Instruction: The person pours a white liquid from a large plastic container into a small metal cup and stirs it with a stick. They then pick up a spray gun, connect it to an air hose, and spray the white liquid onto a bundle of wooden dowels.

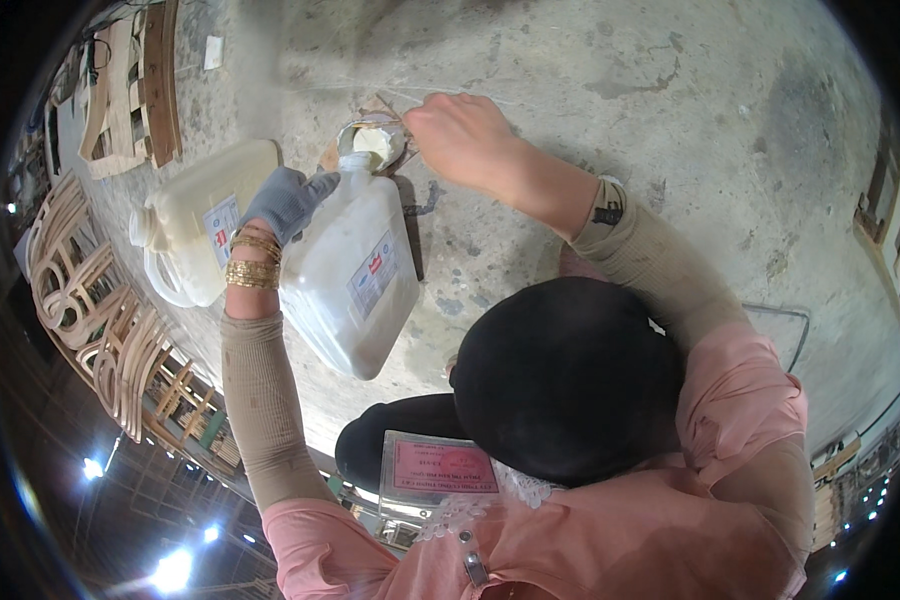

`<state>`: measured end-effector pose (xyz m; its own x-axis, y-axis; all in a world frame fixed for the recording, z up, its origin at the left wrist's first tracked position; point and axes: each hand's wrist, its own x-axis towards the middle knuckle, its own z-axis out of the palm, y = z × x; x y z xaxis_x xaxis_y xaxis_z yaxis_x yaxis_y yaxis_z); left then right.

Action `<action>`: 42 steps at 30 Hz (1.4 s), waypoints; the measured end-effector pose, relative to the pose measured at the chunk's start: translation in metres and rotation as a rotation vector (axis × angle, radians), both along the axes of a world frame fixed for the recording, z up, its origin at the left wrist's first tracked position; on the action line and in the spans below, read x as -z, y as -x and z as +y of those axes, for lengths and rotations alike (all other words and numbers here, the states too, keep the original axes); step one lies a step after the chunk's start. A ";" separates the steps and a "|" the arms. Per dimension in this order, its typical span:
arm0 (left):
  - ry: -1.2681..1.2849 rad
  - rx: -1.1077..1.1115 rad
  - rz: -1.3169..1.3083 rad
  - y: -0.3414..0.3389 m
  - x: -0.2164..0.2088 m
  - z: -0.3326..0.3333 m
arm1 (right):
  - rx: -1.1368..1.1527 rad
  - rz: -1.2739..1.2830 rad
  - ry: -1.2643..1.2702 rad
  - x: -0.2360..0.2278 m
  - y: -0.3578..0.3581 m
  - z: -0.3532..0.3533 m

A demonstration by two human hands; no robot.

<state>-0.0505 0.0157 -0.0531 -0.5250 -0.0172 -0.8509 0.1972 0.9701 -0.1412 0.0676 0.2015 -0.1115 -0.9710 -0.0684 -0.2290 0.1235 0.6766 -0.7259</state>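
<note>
My left hand (285, 203), in a grey glove, is closed around the handle area of a translucent white plastic jug (322, 285). The jug is tilted, its neck against the near rim of a small round container (398, 150) with pale, whitish contents. My right hand (462, 138), bare, is closed at the container's right side. A thin strip or edge runs by its fingers, but what they hold is hidden. Left of the gloved hand is a second plastic jug (185, 195) with yellowish liquid and a label.
Under the container lies a piece of brown cardboard (372, 104) on the stained concrete floor (610, 110). Curved wooden frames (80, 290) are stacked along the left, and a wooden pallet-like piece (155, 85) lies at the far left. My bent knee (570, 370) is close on the right.
</note>
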 end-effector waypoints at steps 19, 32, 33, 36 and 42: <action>0.004 -0.022 0.008 -0.003 -0.002 0.001 | 0.018 -0.026 0.073 0.009 -0.009 -0.003; 0.002 -0.022 0.023 -0.005 -0.004 0.004 | 0.062 -0.185 0.221 0.020 -0.019 -0.015; 0.003 -0.033 0.024 -0.006 -0.005 0.003 | 0.066 -0.202 0.238 0.019 -0.019 -0.015; -0.009 -0.046 0.030 -0.006 -0.006 0.006 | 0.110 -0.169 0.266 0.023 -0.019 -0.014; -0.028 -0.034 0.060 -0.007 -0.005 -0.001 | 0.104 -0.275 0.333 0.022 -0.018 -0.021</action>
<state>-0.0435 0.0152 -0.0484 -0.5746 -0.0124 -0.8183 0.1560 0.9799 -0.1244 0.0856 0.1802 -0.1334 -0.8828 -0.0870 -0.4617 0.3977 0.3850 -0.8329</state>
